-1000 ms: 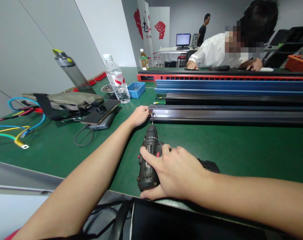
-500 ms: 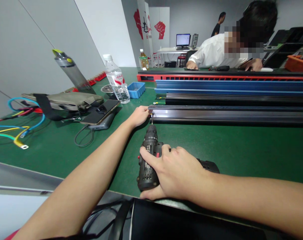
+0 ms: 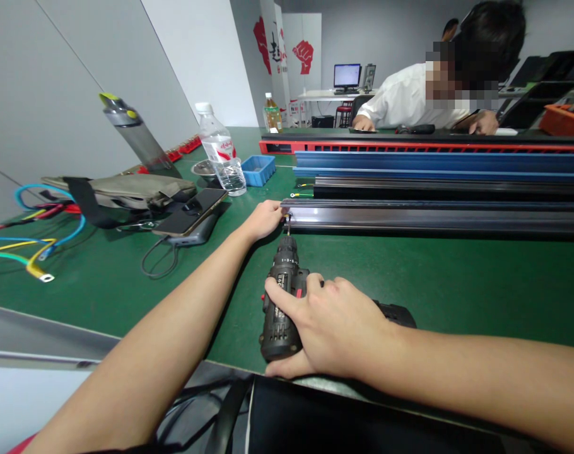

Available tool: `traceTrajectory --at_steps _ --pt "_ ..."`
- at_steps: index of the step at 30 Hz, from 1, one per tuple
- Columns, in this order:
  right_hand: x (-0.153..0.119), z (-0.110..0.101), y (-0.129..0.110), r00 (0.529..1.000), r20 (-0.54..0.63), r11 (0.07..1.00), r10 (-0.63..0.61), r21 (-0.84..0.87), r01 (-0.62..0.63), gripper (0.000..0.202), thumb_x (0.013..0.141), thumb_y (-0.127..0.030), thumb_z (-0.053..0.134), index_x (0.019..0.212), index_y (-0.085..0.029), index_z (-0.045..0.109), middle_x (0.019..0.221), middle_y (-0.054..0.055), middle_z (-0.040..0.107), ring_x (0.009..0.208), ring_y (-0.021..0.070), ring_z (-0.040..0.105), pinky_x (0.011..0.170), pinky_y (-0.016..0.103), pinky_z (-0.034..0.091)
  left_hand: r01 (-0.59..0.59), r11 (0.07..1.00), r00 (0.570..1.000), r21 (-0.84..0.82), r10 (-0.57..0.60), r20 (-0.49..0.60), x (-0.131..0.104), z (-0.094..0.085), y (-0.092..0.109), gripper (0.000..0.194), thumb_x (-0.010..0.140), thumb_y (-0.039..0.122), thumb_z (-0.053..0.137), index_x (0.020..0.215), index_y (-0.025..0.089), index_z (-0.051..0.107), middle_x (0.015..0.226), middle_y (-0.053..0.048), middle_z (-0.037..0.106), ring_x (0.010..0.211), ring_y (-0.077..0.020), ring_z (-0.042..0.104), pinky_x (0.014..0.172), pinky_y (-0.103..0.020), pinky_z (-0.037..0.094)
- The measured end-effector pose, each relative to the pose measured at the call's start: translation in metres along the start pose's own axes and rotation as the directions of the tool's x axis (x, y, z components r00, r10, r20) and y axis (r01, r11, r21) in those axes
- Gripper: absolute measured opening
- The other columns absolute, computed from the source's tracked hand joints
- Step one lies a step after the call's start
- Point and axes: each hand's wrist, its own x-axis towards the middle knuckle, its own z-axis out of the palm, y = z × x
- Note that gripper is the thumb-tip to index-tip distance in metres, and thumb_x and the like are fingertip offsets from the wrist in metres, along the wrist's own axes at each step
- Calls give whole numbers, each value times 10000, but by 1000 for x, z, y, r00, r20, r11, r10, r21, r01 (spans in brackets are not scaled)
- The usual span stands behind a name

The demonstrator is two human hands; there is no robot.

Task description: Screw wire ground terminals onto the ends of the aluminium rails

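My right hand (image 3: 329, 318) is wrapped round a black cordless drill (image 3: 283, 309) lying on its side, its battery end to the right. The drill's bit (image 3: 289, 228) points away from me and meets the left end of a long dark metal profile (image 3: 410, 218). At that same end my left hand (image 3: 267, 219) is closed on the profile, with the fingertips partly hidden behind it. A small yellowish bit shows by the fingertips, too small to name.
Behind lie a black profile (image 3: 433, 188), a blue profile (image 3: 410, 162) and a red slotted strip (image 3: 363, 148). On the left are a water bottle (image 3: 223, 154), a blue tray (image 3: 264, 180), a phone (image 3: 192, 212), a bag (image 3: 140, 190) and cables (image 3: 34, 268). A co-worker (image 3: 410, 94) leans over opposite.
My hands, the drill and the profile look the same. In the background, a person has moved right, now mostly hidden behind the co-worker, whose hand on the right has shifted slightly.
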Motion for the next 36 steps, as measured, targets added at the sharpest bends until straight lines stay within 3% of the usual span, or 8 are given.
traceTrajectory --at_steps 11,21,30,36 --pt "-1 1 1 999 -40 1000 -2 10 3 1062 715 -926 542 1498 -218 422 914 149 674 825 337 680 636 399 540 2 1000 1000 -16 -2 -1 0 -1 -1 445 873 540 474 647 162 540 623 -6 524 640 -154 451 615 -257 339" --pt "0 0 0 1000 16 1000 8 20 -8 1070 724 -926 531 1520 -225 385 959 153 670 892 332 680 680 380 529 0 1000 1000 10 0 -1 1 0 -3 474 856 585 449 662 164 548 627 -8 524 653 -161 451 618 -261 337" --pt "-1 1 0 1000 -26 1000 1 9 -1 1051 726 -920 538 1499 -219 411 931 157 672 846 341 682 643 391 532 2 1000 1000 8 -2 -8 1 0 -3 496 871 602 446 652 167 538 629 -15 531 650 -165 465 615 -261 343" --pt "-1 0 0 1000 10 1000 9 16 -9 1061 735 -921 525 1517 -217 385 958 160 670 887 339 677 682 392 531 3 1000 1000 1 -3 7 1 -1 -1 525 848 649 463 664 166 550 643 -24 556 655 -171 473 625 -266 351"
